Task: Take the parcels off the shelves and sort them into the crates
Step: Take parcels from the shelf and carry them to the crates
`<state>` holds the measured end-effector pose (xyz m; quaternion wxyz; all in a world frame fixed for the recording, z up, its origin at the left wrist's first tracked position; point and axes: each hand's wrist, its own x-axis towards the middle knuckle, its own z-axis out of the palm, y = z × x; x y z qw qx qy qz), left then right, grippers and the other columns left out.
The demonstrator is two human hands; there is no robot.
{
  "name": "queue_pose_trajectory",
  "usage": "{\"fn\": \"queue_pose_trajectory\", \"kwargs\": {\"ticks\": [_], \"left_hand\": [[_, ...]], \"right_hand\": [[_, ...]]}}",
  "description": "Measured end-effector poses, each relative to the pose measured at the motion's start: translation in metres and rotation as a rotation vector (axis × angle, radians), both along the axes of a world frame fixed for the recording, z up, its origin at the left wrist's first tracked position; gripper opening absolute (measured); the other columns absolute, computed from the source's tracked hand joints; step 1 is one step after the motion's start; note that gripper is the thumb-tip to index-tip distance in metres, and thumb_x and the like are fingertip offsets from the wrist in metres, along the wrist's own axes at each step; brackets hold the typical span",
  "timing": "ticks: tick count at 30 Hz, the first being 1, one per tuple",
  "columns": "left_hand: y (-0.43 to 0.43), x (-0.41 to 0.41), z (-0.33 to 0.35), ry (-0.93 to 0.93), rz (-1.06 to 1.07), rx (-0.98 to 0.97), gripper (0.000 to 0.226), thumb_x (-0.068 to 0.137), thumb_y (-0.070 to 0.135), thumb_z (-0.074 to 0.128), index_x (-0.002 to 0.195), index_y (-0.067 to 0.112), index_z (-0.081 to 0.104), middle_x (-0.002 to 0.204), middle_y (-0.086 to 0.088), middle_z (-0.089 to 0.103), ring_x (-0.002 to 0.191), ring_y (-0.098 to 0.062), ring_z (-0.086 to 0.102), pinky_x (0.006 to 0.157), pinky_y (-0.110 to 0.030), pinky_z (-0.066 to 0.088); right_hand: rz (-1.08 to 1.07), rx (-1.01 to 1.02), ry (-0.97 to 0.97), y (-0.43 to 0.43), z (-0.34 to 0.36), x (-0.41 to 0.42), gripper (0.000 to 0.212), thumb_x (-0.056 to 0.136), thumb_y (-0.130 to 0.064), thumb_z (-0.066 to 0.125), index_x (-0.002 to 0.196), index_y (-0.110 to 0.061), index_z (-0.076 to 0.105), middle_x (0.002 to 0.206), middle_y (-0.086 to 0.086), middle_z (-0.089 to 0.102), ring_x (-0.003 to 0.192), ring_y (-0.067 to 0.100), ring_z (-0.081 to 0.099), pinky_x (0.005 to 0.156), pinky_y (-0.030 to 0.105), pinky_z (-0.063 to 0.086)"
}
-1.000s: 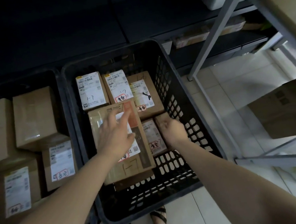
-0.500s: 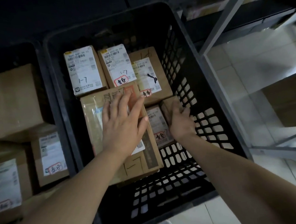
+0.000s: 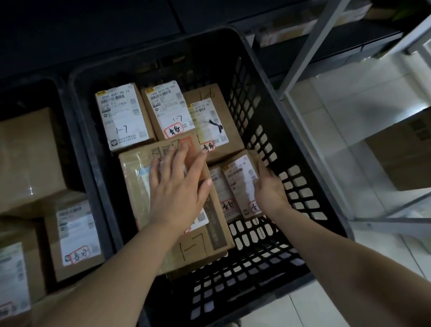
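Observation:
A black slatted crate [image 3: 304,179] stands in front of me with several labelled cardboard parcels inside. My left hand [image 3: 178,193] lies flat, fingers spread, on the large flat parcel [image 3: 141,189] marked 1-7 in the crate's middle. My right hand [image 3: 270,191] grips a small labelled parcel [image 3: 241,179] at its right side, tilted up beside another small parcel [image 3: 222,190]. Three more parcels [image 3: 123,117] stand along the crate's back.
A second black crate [image 3: 77,159] at the left holds several brown parcels [image 3: 24,158]. A grey metal shelf frame [image 3: 327,19] rises at the right over the white tiled floor, with a big carton [image 3: 423,147] on its low shelf. My feet show below the crate.
My right hand has turned the small parcel so that its white label now faces up. My left hand stays pressed on the large flat parcel. The camera has shifted slightly.

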<state>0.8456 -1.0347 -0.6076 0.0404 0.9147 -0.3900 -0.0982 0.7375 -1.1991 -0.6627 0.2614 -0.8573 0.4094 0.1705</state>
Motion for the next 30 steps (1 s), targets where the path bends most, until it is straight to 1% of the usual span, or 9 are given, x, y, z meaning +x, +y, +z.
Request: {"fn": "queue_pose_trajectory", "kwargs": {"ticks": [7, 11, 13, 16, 18, 21, 23, 26, 30], "left_hand": [[0.002, -0.001, -0.001, 0.003, -0.001, -0.009, 0.06, 0.092, 0.053, 0.018, 0.146, 0.028, 0.026, 0.151, -0.014, 0.027, 0.14, -0.034, 0.022, 0.114, -0.052, 0.007], [0.001, -0.002, -0.001, -0.023, -0.01, -0.018, 0.059, 0.092, 0.052, 0.02, 0.144, 0.025, 0.03, 0.149, -0.017, 0.032, 0.137, -0.037, 0.029, 0.112, -0.054, 0.014], [0.0, -0.003, -0.003, -0.036, -0.011, -0.021, 0.059, 0.093, 0.052, 0.02, 0.144, 0.025, 0.03, 0.148, -0.017, 0.033, 0.137, -0.037, 0.029, 0.112, -0.054, 0.015], [0.0, -0.004, -0.003, -0.05, -0.01, -0.018, 0.059, 0.093, 0.051, 0.02, 0.145, 0.024, 0.029, 0.148, -0.017, 0.032, 0.137, -0.037, 0.028, 0.112, -0.055, 0.015], [0.0, -0.003, -0.003, -0.054, -0.008, -0.011, 0.059, 0.093, 0.05, 0.021, 0.145, 0.024, 0.028, 0.149, -0.017, 0.032, 0.138, -0.036, 0.027, 0.112, -0.055, 0.014], [0.001, -0.004, -0.003, -0.045, -0.005, -0.004, 0.06, 0.092, 0.05, 0.02, 0.145, 0.024, 0.028, 0.15, -0.017, 0.03, 0.139, -0.036, 0.025, 0.112, -0.054, 0.013], [0.001, -0.004, -0.003, -0.047, -0.002, -0.005, 0.06, 0.092, 0.05, 0.02, 0.145, 0.024, 0.029, 0.149, -0.017, 0.031, 0.138, -0.036, 0.026, 0.112, -0.054, 0.014], [0.001, -0.004, -0.003, -0.048, -0.007, -0.01, 0.059, 0.093, 0.05, 0.02, 0.145, 0.024, 0.029, 0.149, -0.017, 0.032, 0.138, -0.036, 0.027, 0.111, -0.054, 0.015], [-0.002, -0.002, -0.006, -0.059, -0.012, -0.014, 0.059, 0.093, 0.05, 0.02, 0.145, 0.024, 0.027, 0.15, -0.017, 0.03, 0.138, -0.036, 0.025, 0.112, -0.054, 0.014]], "right_hand": [[0.035, -0.17, 0.043, 0.008, -0.004, -0.002, 0.081, 0.086, -0.008, 0.064, 0.152, -0.019, 0.019, 0.151, 0.008, 0.031, 0.133, 0.03, 0.038, 0.104, 0.044, 0.043], [-0.098, -0.045, 0.083, -0.002, -0.007, 0.008, 0.066, 0.091, -0.011, 0.058, 0.147, -0.021, 0.024, 0.134, 0.013, 0.047, 0.117, 0.032, 0.053, 0.091, 0.046, 0.053], [-0.104, -0.038, 0.12, -0.004, -0.007, 0.016, 0.059, 0.093, -0.014, 0.054, 0.146, -0.017, 0.027, 0.137, 0.015, 0.044, 0.117, 0.033, 0.052, 0.091, 0.047, 0.052], [-0.046, -0.188, 0.162, 0.003, -0.011, 0.021, 0.071, 0.093, -0.014, 0.056, 0.152, -0.01, 0.016, 0.151, 0.017, 0.026, 0.129, 0.034, 0.041, 0.101, 0.047, 0.046], [0.034, -0.349, 0.133, 0.01, -0.012, 0.019, 0.072, 0.092, -0.015, 0.057, 0.15, -0.005, 0.016, 0.149, 0.02, 0.027, 0.132, 0.034, 0.036, 0.106, 0.043, 0.039], [0.173, -0.412, 0.111, 0.021, -0.011, 0.008, 0.075, 0.089, -0.018, 0.063, 0.149, -0.005, 0.02, 0.148, 0.022, 0.025, 0.134, 0.035, 0.032, 0.108, 0.043, 0.035], [0.241, -0.342, 0.169, 0.029, -0.016, -0.001, 0.083, 0.089, -0.017, 0.063, 0.151, -0.003, 0.011, 0.155, 0.026, 0.008, 0.144, 0.039, 0.016, 0.115, 0.045, 0.025], [0.228, -0.058, 0.31, 0.035, -0.031, -0.008, 0.087, 0.092, -0.007, 0.057, 0.152, -0.004, -0.006, 0.157, 0.024, -0.015, 0.147, 0.035, -0.01, 0.117, 0.047, 0.016], [0.264, 0.045, 0.384, 0.03, -0.042, -0.001, 0.089, 0.092, -0.003, 0.055, 0.152, -0.007, -0.012, 0.155, 0.022, -0.026, 0.145, 0.034, -0.02, 0.118, 0.046, 0.009]]}}
